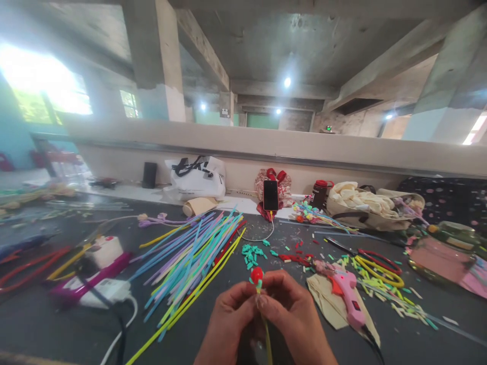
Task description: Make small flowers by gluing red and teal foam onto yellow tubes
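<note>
Low in the middle, my left hand (236, 314) and my right hand (286, 309) meet with thumbs and fingertips pinched together. Between them they hold a small pipe-cleaner flower (257, 275), with a round red head, a bit of green below it and a thin yellow-green stem running down. The red head stands up above my fingers, while the fingertips hide part of the stem. Just beyond my hands lies a pile of short teal pieces (251, 255), with red pieces (294, 259) to its right.
Long coloured pipe cleaners (194, 263) spread out on the left. A pink glue gun (348, 294) rests on cloth at right, near scissors (380, 268) and cut green bits. A purple power strip (72, 289) with cables lies left. A phone (271, 195) stands at the back.
</note>
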The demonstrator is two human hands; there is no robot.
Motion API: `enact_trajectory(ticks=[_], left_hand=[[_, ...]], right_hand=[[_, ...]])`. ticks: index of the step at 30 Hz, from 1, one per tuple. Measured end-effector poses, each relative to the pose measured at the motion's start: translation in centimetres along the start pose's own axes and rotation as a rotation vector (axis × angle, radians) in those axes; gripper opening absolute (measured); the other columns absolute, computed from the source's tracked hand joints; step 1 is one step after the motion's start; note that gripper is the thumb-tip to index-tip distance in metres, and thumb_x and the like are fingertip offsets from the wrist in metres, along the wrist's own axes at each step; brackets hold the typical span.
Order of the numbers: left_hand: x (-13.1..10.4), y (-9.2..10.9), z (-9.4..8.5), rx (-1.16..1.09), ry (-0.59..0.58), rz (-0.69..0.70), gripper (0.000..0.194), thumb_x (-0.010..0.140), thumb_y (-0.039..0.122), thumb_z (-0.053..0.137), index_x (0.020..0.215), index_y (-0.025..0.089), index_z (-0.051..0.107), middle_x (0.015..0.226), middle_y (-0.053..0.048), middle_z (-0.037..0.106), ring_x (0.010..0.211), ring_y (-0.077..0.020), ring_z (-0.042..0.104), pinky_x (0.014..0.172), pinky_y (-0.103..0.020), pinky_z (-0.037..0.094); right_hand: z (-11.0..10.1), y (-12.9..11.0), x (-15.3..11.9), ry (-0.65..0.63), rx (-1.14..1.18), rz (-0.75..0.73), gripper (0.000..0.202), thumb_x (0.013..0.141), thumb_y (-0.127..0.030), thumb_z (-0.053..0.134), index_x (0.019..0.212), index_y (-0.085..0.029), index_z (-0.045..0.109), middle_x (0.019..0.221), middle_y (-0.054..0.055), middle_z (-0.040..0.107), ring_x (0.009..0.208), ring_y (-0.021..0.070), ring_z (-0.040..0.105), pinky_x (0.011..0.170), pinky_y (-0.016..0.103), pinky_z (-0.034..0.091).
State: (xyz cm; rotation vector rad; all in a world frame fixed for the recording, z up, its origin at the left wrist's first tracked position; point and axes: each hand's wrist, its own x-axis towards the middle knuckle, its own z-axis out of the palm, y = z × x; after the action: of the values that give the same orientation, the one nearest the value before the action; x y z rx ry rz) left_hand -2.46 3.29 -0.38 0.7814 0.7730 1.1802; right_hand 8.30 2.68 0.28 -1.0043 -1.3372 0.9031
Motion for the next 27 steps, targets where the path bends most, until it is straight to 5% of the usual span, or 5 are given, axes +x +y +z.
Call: enact_trajectory(ticks=[7, 20, 27], left_hand=[[0.3, -0.2, -0.4, 0.134, 0.041, 0.195, 0.019, 0.047, 0.030, 0.075, 0.057, 0.016, 0.068, 0.052, 0.001, 0.059, 0.052, -0.0112, 0.049, 0.050, -0.020, 0.039], [-0.1, 0.2, 0.0, 0.248, 0.033, 0.228, 0.018, 0.053, 0.032, 0.070, 0.059, 0.015, 0.069, 0.052, 0.001, 0.055, 0.049, -0.0095, 0.043, 0.044, -0.018, 0.034], [0.3, -0.2, -0.2, 0.166, 0.048, 0.180, 0.016, 0.053, 0.030, 0.068, 0.055, 0.014, 0.064, 0.046, 0.003, 0.051, 0.043, -0.0084, 0.043, 0.041, -0.018, 0.033]], right_hand=[[-0.7, -0.5, 0.1, -0.079, 0.017, -0.110, 0.012, 0.066, -0.028, 0.062, 0.074, -0.020, 0.063, 0.078, 0.003, 0.056, 0.071, 0.0171, 0.053, 0.060, 0.026, 0.042], [-0.7, -0.4, 0.1, -0.034, 0.062, -0.088, 0.007, 0.066, -0.026, 0.063, 0.069, -0.021, 0.064, 0.071, 0.001, 0.057, 0.067, 0.0153, 0.052, 0.061, 0.025, 0.041], [-0.5, -0.8, -0.3, -0.040, 0.092, 0.074, 0.022, 0.062, -0.024, 0.066, 0.083, -0.020, 0.064, 0.071, 0.001, 0.063, 0.061, 0.0149, 0.056, 0.057, 0.024, 0.044]])
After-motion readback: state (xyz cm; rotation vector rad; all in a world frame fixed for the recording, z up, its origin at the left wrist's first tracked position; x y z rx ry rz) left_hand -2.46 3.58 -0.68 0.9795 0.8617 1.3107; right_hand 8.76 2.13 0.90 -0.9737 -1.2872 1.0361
